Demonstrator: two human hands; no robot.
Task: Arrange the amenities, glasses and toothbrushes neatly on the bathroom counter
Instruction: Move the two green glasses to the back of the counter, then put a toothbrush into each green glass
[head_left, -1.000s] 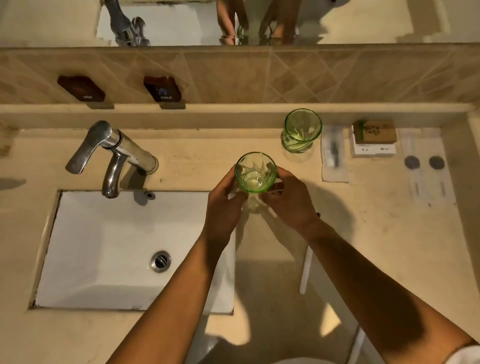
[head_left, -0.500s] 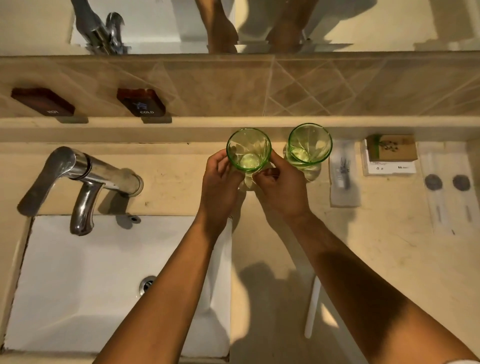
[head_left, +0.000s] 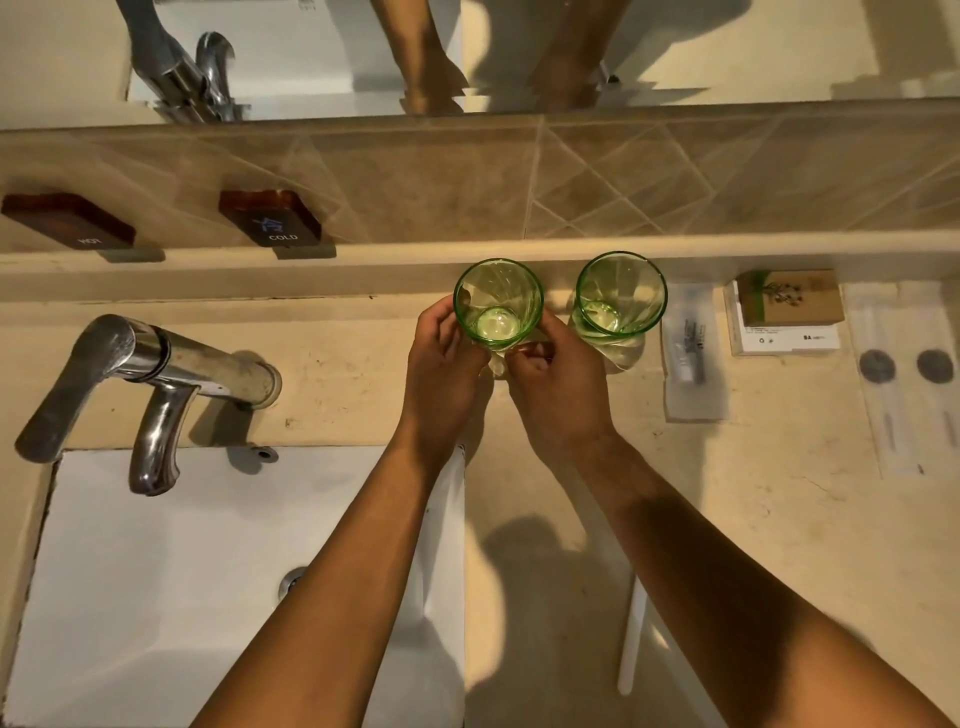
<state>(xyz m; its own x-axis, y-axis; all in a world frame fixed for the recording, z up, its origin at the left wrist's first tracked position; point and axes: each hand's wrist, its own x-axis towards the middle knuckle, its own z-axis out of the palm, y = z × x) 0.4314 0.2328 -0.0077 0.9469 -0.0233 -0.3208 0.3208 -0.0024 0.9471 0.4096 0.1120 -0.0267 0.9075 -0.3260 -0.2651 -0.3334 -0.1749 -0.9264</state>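
Observation:
A green glass (head_left: 497, 302) stands upright near the back of the beige counter (head_left: 727, 519). My left hand (head_left: 441, 364) and my right hand (head_left: 558, 379) curl around its lower part from both sides. A second green glass (head_left: 621, 296) stands just to its right, untouched. Right of that lie a wrapped amenity packet (head_left: 693, 353), a brown box on a white one (head_left: 789, 299), and two wrapped toothbrushes (head_left: 906, 379) side by side.
A chrome tap (head_left: 150, 364) overhangs the white sink (head_left: 182, 571) at the left. HOT and COLD plaques (head_left: 270, 218) sit on the tiled wall behind a raised ledge (head_left: 727, 249). A mirror above reflects my arms.
Both hands carried the green glass away from me toward the back ledge, bringing it level with and just left of the other glass. The camera view shifted closer.

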